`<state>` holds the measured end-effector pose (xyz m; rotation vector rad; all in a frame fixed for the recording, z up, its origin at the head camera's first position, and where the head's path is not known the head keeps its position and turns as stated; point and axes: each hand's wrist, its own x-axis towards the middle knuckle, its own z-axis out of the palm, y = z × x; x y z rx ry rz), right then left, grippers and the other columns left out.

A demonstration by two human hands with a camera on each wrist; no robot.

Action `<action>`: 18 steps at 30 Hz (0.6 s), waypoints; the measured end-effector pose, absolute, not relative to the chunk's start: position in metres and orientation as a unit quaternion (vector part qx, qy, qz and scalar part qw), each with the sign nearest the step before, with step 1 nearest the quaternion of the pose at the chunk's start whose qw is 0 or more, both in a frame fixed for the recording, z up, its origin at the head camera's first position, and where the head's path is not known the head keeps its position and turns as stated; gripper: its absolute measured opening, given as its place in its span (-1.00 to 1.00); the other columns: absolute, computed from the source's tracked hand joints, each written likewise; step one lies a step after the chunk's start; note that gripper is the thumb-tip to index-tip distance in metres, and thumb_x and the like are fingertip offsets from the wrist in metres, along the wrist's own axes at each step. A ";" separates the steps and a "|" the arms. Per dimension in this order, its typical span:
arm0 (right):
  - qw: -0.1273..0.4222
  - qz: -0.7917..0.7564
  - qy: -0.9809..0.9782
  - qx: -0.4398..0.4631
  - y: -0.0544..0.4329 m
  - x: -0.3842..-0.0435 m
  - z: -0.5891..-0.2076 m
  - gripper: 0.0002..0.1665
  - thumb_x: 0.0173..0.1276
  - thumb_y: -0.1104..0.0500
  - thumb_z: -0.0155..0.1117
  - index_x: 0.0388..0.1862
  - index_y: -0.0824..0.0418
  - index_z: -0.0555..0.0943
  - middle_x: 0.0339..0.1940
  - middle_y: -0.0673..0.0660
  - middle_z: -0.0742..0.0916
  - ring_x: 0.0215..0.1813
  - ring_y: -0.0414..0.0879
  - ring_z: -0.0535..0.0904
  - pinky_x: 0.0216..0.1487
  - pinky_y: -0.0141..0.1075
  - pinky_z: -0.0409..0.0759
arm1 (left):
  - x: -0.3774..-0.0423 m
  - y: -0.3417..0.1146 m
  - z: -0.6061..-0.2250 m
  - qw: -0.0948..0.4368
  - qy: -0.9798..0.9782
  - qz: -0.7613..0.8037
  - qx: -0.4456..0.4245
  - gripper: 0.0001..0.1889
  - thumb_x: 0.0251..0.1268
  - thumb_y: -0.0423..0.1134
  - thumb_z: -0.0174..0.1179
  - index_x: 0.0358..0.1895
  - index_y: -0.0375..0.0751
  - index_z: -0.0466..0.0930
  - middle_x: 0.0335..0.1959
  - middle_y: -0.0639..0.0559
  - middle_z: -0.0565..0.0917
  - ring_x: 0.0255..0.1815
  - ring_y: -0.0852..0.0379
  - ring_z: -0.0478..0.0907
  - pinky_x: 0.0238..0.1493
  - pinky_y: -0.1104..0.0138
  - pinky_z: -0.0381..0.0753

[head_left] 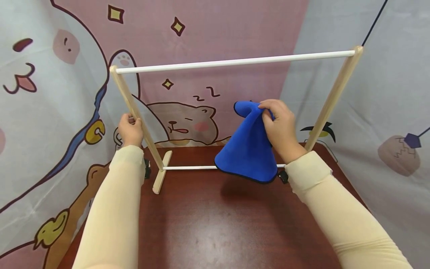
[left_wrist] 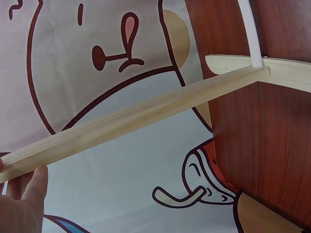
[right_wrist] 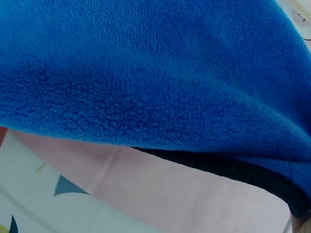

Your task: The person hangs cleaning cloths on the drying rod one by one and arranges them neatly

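Observation:
A blue cloth [head_left: 250,149] with dark edging hangs from my right hand [head_left: 279,125], which pinches it near its top. One corner of it flops over to the left, and the lower edge hangs above the table. In the right wrist view the fuzzy cloth [right_wrist: 146,82] fills most of the picture. My left hand [head_left: 131,130] grips the left wooden post [head_left: 142,127] of a rack partway up. The left wrist view has the fingers [left_wrist: 35,187] around the post [left_wrist: 126,124]. The white top bar [head_left: 235,62] runs above both hands.
The rack's left foot [head_left: 162,172] and lower white bar [head_left: 189,167] sit at the back of the brown table [head_left: 215,224]. A right wooden post [head_left: 334,99] stands beyond my right hand. Behind is a cartoon-printed curtain [head_left: 218,33].

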<state>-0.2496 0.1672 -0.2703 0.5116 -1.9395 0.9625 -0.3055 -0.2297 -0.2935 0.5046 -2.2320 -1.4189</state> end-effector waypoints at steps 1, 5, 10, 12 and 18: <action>0.446 0.392 -0.778 0.204 0.168 -0.250 -0.267 -0.81 0.29 0.49 0.11 -0.28 0.39 0.67 -0.12 0.25 0.72 0.01 0.09 0.60 0.09 -0.09 0.52 | -0.305 -0.229 -0.293 0.223 -0.808 -0.513 0.183 -0.62 0.51 -0.24 -0.07 0.31 -0.23 0.34 0.16 -0.20 0.49 0.11 -0.07 0.51 0.10 0.20 0.54; 0.463 0.397 -0.769 0.193 0.171 -0.250 -0.253 -0.81 0.31 0.47 0.10 -0.28 0.40 0.67 -0.13 0.27 0.73 0.00 0.09 0.61 0.09 -0.14 0.52 | -0.305 -0.229 -0.292 0.225 -0.809 -0.511 0.184 -0.63 0.50 -0.25 -0.06 0.29 -0.24 0.36 0.14 -0.20 0.49 0.08 -0.07 0.51 0.08 0.20 0.54; 0.475 0.408 -0.760 0.176 0.177 -0.249 -0.238 -0.80 0.33 0.46 0.08 -0.27 0.42 0.67 -0.13 0.26 0.73 -0.01 0.05 0.61 0.08 -0.25 0.51 | -0.305 -0.228 -0.293 0.222 -0.810 -0.510 0.188 -0.63 0.51 -0.25 -0.08 0.29 -0.23 0.35 0.14 -0.20 0.48 0.09 -0.08 0.51 0.08 0.17 0.54; 0.478 0.421 -0.752 0.170 0.178 -0.248 -0.231 -0.80 0.32 0.47 0.08 -0.28 0.42 0.68 -0.14 0.26 0.73 -0.01 0.03 0.61 0.08 -0.32 0.49 | -0.304 -0.228 -0.293 0.220 -0.809 -0.510 0.191 -0.63 0.51 -0.24 -0.08 0.29 -0.23 0.35 0.14 -0.21 0.48 0.10 -0.08 0.51 0.09 0.16 0.54; 0.507 0.424 -0.730 0.177 0.184 -0.248 -0.212 -0.79 0.29 0.47 0.08 -0.31 0.44 0.68 -0.18 0.28 0.74 -0.05 -0.01 0.60 0.03 -0.46 0.46 | -0.303 -0.228 -0.292 0.211 -0.811 -0.512 0.190 -0.61 0.52 -0.22 -0.09 0.32 -0.21 0.32 0.16 -0.20 0.47 0.11 -0.08 0.50 0.09 0.17 0.54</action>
